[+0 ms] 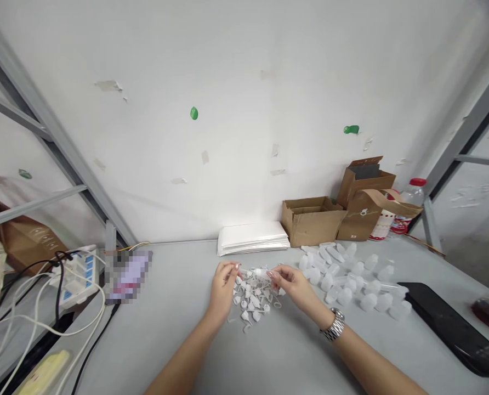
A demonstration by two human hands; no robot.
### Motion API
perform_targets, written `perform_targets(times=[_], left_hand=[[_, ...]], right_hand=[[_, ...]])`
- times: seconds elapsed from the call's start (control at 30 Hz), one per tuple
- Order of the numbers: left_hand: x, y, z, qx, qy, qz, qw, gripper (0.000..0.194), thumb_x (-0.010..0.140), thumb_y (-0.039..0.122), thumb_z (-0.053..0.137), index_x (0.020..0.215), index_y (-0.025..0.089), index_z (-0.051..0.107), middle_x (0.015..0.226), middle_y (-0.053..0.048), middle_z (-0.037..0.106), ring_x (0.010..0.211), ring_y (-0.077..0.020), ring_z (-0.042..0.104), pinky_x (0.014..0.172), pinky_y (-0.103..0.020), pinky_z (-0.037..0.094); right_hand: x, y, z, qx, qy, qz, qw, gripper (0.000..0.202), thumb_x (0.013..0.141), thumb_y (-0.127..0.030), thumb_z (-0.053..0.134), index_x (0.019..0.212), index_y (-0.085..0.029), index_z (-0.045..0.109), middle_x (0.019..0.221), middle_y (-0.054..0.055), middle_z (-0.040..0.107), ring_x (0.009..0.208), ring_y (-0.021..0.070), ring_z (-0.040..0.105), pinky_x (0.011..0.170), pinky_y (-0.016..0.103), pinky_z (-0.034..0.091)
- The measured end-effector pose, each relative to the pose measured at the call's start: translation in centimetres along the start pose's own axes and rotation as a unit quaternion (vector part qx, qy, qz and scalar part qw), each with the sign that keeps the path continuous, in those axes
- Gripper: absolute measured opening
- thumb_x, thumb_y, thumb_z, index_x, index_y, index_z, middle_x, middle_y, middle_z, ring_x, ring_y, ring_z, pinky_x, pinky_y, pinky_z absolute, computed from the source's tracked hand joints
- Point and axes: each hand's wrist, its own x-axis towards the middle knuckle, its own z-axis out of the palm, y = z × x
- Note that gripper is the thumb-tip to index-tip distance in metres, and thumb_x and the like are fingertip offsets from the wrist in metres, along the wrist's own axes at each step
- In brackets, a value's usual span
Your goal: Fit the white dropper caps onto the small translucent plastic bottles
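My left hand point(223, 281) is closed in a pinch over the far left side of a pile of small white plastic parts point(252, 299). Across from it, my right hand point(290, 281) pinches too, with a metal watch on its wrist. Between the two sets of fingertips is a small white translucent plastic piece point(259, 272); both hands appear to grip its ends, though its exact kind is too small to make out. Several of the pile's parts have curled or ring-shaped strips. To the right lie many translucent plastic bottle-like pieces point(357, 282), some with slim tubes.
White flat sheets point(252, 236) are stacked against the wall beside an open cardboard box point(314, 222). A brown paper bag point(359, 214) and a red-capped bottle point(415, 192) stand behind right. A black elongated object point(450, 323) lies right; cables and a power strip point(80, 274) occupy the left.
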Motion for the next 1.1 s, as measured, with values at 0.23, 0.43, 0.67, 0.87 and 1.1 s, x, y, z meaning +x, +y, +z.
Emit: perform_targets(times=[0.23,0.43,0.67,0.87,1.1], left_hand=[[-0.9,0.1,0.2,0.168,-0.095,0.171,0.966,0.029,0.081,0.036,0.049,0.107,0.024,0.053,0.116,-0.008,0.045,0.110,-0.0227,0.043,0.093,-0.040,0.036],[-1.5,0.7,0.4,0.164,-0.164,0.176,0.957,0.020,0.086,0.031,0.039,0.091,0.022,0.057,0.115,-0.007,0.047,0.106,-0.0206,0.046,0.091,-0.038,0.038],[-1.8,0.7,0.8,0.073,-0.184,0.086,0.976,0.033,0.089,0.036,0.031,0.078,0.020,0.057,0.109,-0.007,0.046,0.102,-0.0189,0.047,0.091,-0.036,0.038],[-1.6,0.6,0.8,0.093,-0.154,0.084,0.980,0.032,0.088,0.037,0.032,0.074,0.019,0.054,0.111,-0.007,0.042,0.101,-0.0190,0.046,0.091,-0.038,0.036],[-1.6,0.8,0.9,0.093,-0.130,0.069,0.985,0.038,0.088,0.037,0.030,0.064,0.018,0.053,0.110,-0.008,0.044,0.105,-0.0211,0.045,0.089,-0.039,0.040]], right_hand=[[0.0,0.2,-0.2,0.017,-0.042,0.021,0.999,0.037,0.075,-0.053,0.052,0.065,-0.017,0.055,0.051,-0.003,0.051,0.051,0.0124,0.048,0.053,0.025,0.039],[-0.5,-0.2,0.1,-0.002,-0.081,0.015,0.997,0.042,0.081,-0.052,0.043,0.055,-0.019,0.046,0.047,-0.004,0.048,0.047,0.0112,0.045,0.052,0.024,0.037],[-1.1,-0.6,0.1,-0.094,-0.028,-0.109,0.989,0.021,0.082,-0.038,0.050,0.087,-0.019,0.057,0.078,0.002,0.057,0.072,0.0158,0.051,0.069,0.027,0.041],[-1.3,-0.3,0.7,-0.079,-0.045,-0.034,0.995,0.031,0.089,-0.041,0.034,0.078,-0.019,0.053,0.062,-0.001,0.056,0.060,0.0143,0.053,0.062,0.027,0.043],[-1.3,-0.3,0.9,-0.088,0.004,-0.092,0.992,0.023,0.085,-0.038,0.044,0.097,-0.020,0.053,0.092,0.005,0.061,0.086,0.0182,0.055,0.078,0.032,0.043]])
